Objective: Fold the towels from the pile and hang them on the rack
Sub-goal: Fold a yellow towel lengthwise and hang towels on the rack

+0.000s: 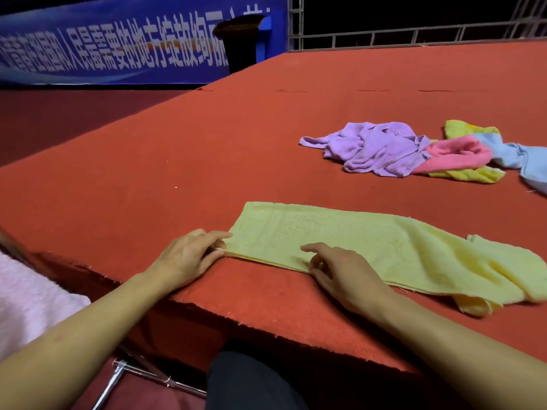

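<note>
A pale yellow towel (370,244) lies folded lengthwise on the red carpeted platform (207,158), its right end still rumpled. My left hand (189,255) pinches the towel's near left corner. My right hand (340,270) pinches the near long edge about a hand's width to the right. Farther back on the right lies the pile: a purple towel (376,149), a pink towel (455,156), a yellow towel (464,130) and a light blue towel (521,161), all crumpled. A metal rack bar (142,374) shows low at the left, below the platform's edge.
A pale pink towel (29,309) hangs at the lower left. The platform's front edge (266,329) runs diagonally in front of me. A blue banner (118,45), a dark bin (239,42) and a metal truss railing (384,34) stand at the back.
</note>
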